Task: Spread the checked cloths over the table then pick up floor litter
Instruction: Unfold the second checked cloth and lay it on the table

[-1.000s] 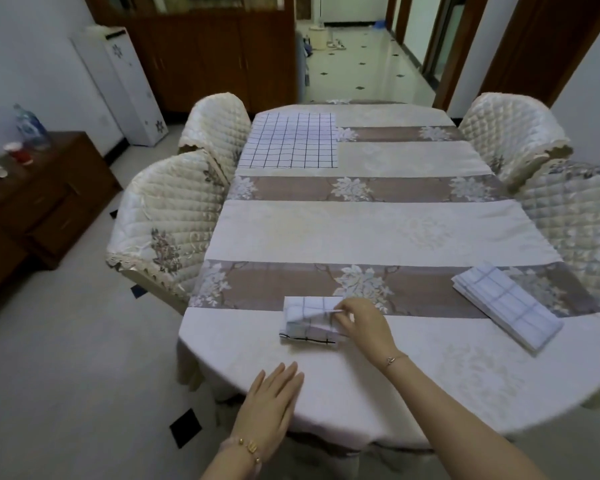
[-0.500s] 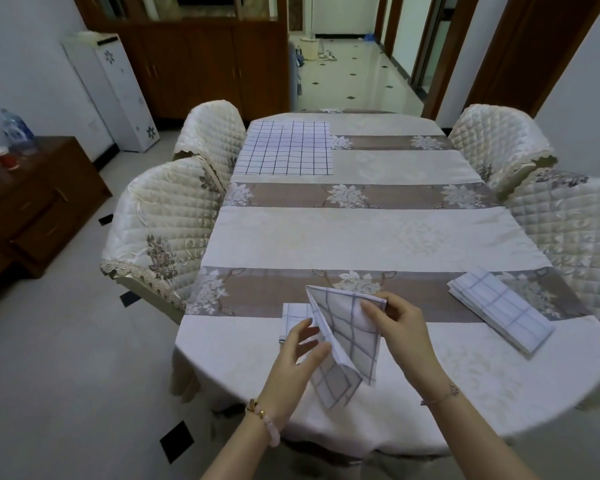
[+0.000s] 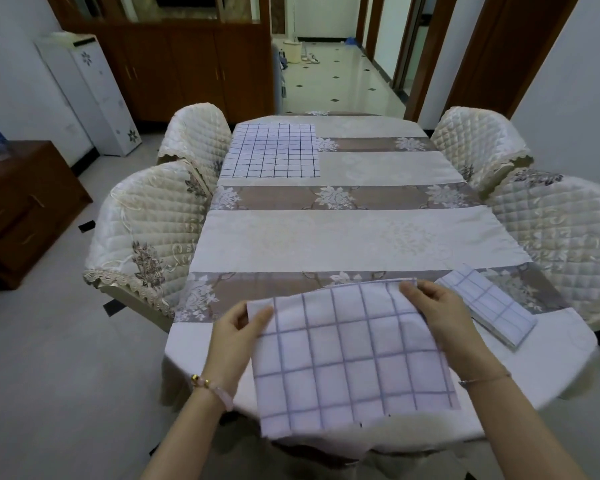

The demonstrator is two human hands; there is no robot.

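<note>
A white cloth with grey checks [image 3: 350, 358] hangs unfolded in front of me above the near end of the table [image 3: 343, 237]. My left hand [image 3: 236, 337] pinches its upper left corner and my right hand [image 3: 440, 317] pinches its upper right corner. Another checked cloth [image 3: 489, 306] lies folded on the table just right of my right hand. A third checked cloth [image 3: 271, 150], with dark lines, lies spread flat at the far left of the table.
Quilted cream chairs stand along both sides: two on the left [image 3: 153, 233] [image 3: 194, 133] and two on the right [image 3: 561, 237] [image 3: 478, 143]. A wooden sideboard [image 3: 25, 206] is at the left wall, a white cabinet [image 3: 90, 95] behind it. Pale tiled floor [image 3: 66, 375] lies to my left.
The cloth lay folded on the table under my right hand; both hands lifted it and opened it out, and it now hangs wide between them.
</note>
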